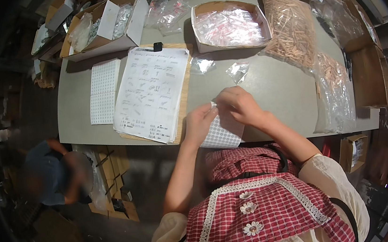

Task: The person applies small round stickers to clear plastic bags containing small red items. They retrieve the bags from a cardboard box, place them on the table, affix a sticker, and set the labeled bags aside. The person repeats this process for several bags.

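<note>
Head: left hand (200, 124), right hand (239, 105) curled close at dotted sheet (225, 131)

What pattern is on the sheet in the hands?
The sheet is white with a grid of small grey round dots; it shows best in the head view.

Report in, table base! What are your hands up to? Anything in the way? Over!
Left hand holds dotted sheet. Right hand at its top edge, grip unclear. Sheet at table's near edge. Small clear bag beyond hands, not blocking them.
</note>
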`<state>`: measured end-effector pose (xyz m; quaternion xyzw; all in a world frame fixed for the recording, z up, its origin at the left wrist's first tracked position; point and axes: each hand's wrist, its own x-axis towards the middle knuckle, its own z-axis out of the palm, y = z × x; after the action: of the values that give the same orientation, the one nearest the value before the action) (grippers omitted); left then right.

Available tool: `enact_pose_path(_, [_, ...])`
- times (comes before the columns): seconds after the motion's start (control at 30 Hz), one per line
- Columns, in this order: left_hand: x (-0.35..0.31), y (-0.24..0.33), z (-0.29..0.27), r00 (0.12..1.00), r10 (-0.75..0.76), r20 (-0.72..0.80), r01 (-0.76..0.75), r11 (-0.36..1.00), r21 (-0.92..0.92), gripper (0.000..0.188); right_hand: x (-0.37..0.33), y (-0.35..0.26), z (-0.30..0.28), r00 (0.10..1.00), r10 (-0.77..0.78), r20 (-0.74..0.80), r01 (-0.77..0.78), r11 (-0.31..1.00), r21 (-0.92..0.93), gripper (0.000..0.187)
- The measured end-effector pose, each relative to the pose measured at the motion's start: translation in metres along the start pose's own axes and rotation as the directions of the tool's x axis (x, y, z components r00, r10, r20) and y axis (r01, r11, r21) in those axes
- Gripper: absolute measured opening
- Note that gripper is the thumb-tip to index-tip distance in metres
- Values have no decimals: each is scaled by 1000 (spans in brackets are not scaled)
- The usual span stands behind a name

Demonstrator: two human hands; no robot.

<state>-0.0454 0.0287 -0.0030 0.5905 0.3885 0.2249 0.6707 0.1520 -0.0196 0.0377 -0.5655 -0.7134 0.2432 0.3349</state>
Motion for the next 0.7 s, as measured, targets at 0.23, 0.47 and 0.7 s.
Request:
enact_pose_path(0.23, [-1,0,3,999,46,-7,-45,987,152,20,4,6,-10,995,74,-63,-69,994,80,11])
enact_pose_path(0.47, [8,26,37,912,405,-61,-315,789,527,14,12,61,-44,951,87,-297,-133,981,-138,12])
enact_pose_path(0.7, [44,22,75,806,576,137,-501,542,675,12,-2,63,-57,934,207,-290,-281,929,-241,11])
